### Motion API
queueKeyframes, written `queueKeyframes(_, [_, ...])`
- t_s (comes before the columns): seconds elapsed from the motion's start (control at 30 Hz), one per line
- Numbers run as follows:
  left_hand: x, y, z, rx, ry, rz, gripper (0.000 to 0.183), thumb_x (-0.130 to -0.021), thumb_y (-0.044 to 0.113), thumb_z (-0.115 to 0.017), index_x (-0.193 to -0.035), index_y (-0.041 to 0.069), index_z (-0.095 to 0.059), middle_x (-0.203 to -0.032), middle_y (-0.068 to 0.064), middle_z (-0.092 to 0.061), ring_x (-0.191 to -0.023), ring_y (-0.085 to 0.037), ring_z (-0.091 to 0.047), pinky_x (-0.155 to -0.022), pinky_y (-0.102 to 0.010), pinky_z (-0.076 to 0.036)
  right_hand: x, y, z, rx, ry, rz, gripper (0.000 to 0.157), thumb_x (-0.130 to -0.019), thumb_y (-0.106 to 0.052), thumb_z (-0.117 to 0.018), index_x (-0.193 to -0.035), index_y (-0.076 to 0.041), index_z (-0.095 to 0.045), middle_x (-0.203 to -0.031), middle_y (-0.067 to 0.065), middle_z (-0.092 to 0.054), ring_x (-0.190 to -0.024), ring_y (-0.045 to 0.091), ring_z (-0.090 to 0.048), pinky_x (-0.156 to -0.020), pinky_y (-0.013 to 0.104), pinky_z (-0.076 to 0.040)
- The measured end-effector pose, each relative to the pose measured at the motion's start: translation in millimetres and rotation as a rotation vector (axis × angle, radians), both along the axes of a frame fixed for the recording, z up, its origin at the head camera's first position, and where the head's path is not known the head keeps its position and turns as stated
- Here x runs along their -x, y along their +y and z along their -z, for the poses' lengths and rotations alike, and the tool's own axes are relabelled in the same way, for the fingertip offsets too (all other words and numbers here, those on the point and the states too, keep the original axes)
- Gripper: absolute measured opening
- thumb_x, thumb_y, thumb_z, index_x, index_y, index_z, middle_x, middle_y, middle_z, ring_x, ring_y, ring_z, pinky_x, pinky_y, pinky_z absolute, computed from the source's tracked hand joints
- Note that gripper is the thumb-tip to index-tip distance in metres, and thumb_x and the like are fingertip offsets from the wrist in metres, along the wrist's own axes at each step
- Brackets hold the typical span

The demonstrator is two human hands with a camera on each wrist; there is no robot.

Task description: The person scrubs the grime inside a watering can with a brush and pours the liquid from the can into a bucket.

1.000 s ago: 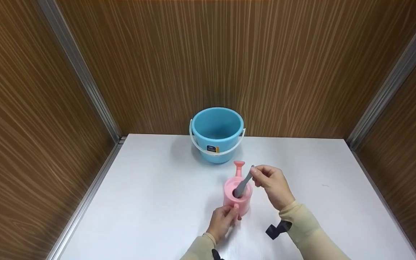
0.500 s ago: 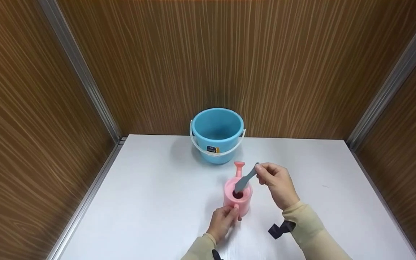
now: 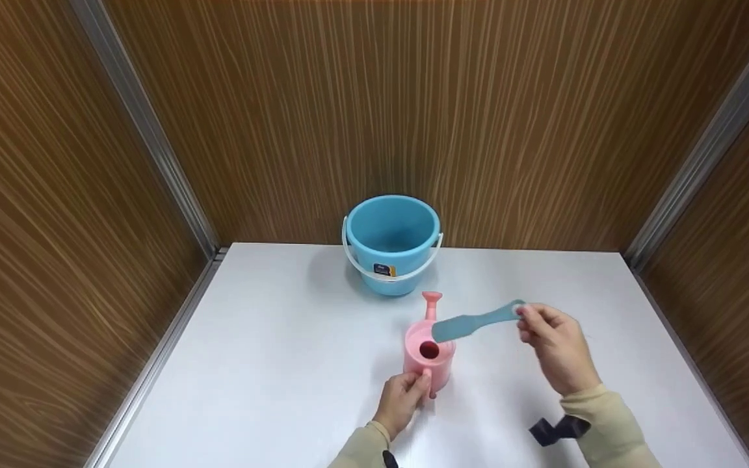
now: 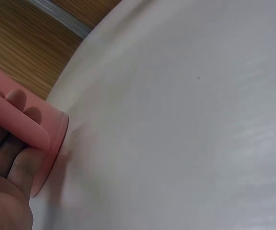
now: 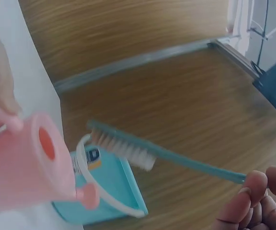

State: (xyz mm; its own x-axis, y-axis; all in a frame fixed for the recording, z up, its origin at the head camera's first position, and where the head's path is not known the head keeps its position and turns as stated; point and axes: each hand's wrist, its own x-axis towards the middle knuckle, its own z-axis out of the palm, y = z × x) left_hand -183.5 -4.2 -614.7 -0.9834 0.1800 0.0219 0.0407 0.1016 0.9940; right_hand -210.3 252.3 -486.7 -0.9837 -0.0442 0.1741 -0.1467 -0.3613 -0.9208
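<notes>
A pink toy watering can (image 3: 438, 374) stands on the white table, its round top hole showing. My left hand (image 3: 400, 402) grips its handle; in the left wrist view the fingers curl round that handle (image 4: 20, 122). In my right hand (image 3: 560, 348), thumb and fingers pinch the end of a blue-green scrubbing brush (image 3: 475, 323). The brush is above the can and to its right, its head overlapping the can's top edge in the head view. Its pale bristles (image 5: 128, 152) show in the right wrist view.
Behind the can stands a light-blue bucket (image 3: 393, 260) with a white handle (image 3: 384, 279) hanging at its front. Wood-patterned panels (image 3: 374, 97) close off the back and both sides of the white table (image 3: 270, 364).
My right hand has lifted the brush out of the watering can's hole and carried it to the right, turning it flatter. My left hand stays on the can's handle.
</notes>
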Motion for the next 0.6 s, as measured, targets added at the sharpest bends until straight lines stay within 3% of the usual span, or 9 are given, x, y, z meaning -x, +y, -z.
queueKeyframes(0.17, [-0.8,0.7,-1.6,-0.010,0.005,-0.007,0.044,-0.094,0.030,-0.052,-0.068,-0.006,-0.055,-0.077,-0.020,-0.064,-0.069,-0.040,-0.052,-0.053,-0.020,-0.039,-8.1,43.1,9.3,0.130,-0.043,0.067,0.020,-0.092,-0.007,-0.053,-0.097,0.011,-0.060,-0.077,0.008,-0.059,-0.067,0.012,-0.056,-0.062,0.021,-0.049])
queueKeyframes(0.37, [-1.4,1.1,-1.2,-0.003,0.011,-0.018,0.044,-0.094,0.028,-0.052,-0.068,-0.007,-0.055,-0.077,-0.020,-0.064,-0.060,-0.018,-0.050,-0.052,-0.020,-0.038,-19.9,100.0,29.8,0.306,-0.053,0.121,0.016,-0.092,-0.004,-0.052,-0.096,0.007,-0.062,-0.079,0.010,-0.062,-0.067,0.013,-0.059,-0.063,0.021,-0.050])
queueKeyframes(0.6, [-1.1,1.4,-2.9,0.010,0.008,-0.010,0.042,-0.094,0.028,-0.052,-0.068,-0.005,-0.056,-0.078,-0.019,-0.065,-0.062,-0.018,-0.051,-0.054,-0.021,-0.039,-36.9,158.0,58.5,0.459,-0.086,0.190,0.017,-0.090,-0.001,-0.052,-0.100,0.007,-0.063,-0.085,0.013,-0.064,-0.071,0.017,-0.061,-0.067,0.024,-0.050])
